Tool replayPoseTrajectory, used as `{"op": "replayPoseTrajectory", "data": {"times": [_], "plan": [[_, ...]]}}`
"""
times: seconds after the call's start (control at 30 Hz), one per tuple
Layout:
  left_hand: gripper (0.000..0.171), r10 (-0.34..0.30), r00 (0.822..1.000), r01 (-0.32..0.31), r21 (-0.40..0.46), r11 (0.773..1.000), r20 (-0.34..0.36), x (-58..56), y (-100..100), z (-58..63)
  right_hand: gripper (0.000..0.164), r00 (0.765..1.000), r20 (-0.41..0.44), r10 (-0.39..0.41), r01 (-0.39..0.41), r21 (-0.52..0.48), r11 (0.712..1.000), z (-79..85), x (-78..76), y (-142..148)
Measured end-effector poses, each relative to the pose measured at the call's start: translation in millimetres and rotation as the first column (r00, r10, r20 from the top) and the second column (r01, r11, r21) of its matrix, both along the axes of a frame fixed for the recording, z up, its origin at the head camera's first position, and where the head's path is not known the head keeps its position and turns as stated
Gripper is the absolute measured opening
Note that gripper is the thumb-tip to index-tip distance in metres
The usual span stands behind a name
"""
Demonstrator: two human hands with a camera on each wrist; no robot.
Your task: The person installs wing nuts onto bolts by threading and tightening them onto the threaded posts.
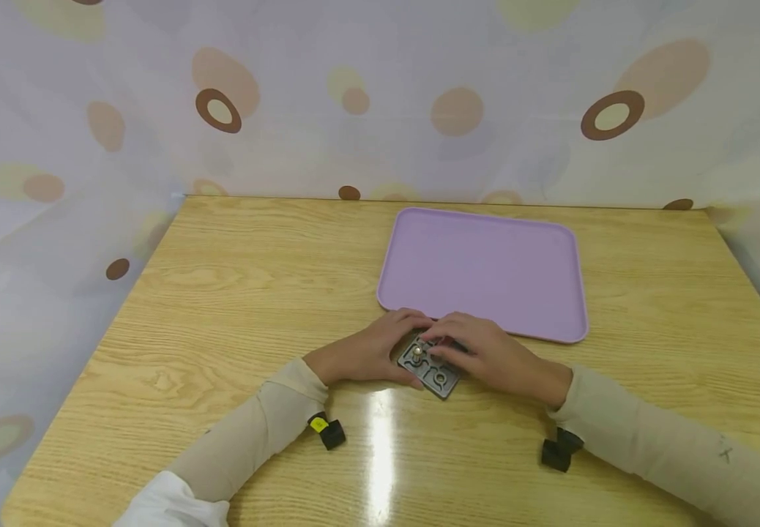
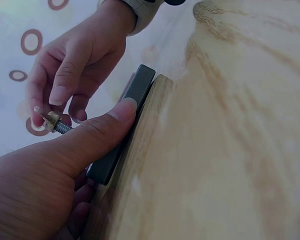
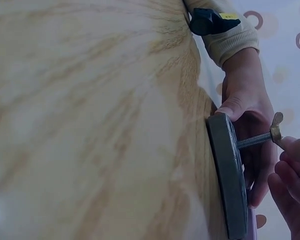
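Metal plate (image 1: 431, 368): just in front of the tray (image 1: 485, 272), over the table (image 1: 255, 293); its far side is covered by fingers, and whether it lies flat or slightly lifted is hard to tell.
Left hand (image 1: 372, 353): grasping the plate by its edges, thumb on the near side; its other fingers are partly hidden behind the plate.
Bolt (image 3: 254, 140): stands up from the plate's top face, its thread plain in the right wrist view.
Wing nut (image 3: 276, 129): brass-coloured, near the bolt's free end.
Right hand (image 1: 490, 354): fingers bent around the nut, one fingertip meeting a wing; I cannot tell whether it pinches. Cut off at the right wrist view's edge.
Sleeves (image 1: 657, 439): beige, the right one running out of the head view.
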State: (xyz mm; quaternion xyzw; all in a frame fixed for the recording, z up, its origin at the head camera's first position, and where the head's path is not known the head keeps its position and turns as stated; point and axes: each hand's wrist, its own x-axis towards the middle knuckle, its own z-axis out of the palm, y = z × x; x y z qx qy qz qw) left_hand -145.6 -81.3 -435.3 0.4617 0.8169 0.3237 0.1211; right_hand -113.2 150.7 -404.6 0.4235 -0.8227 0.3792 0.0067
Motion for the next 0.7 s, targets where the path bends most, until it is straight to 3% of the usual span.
{"op": "replayPoseTrajectory", "data": {"times": [0.7], "plan": [[0.086,0.004,0.999,-0.004,0.004,1.0,0.037,-2.7,0.0,0.0,0.026,0.999,-0.029,0.028,-0.029,-0.05,0.998,-3.8,-0.4,1.4]]}}
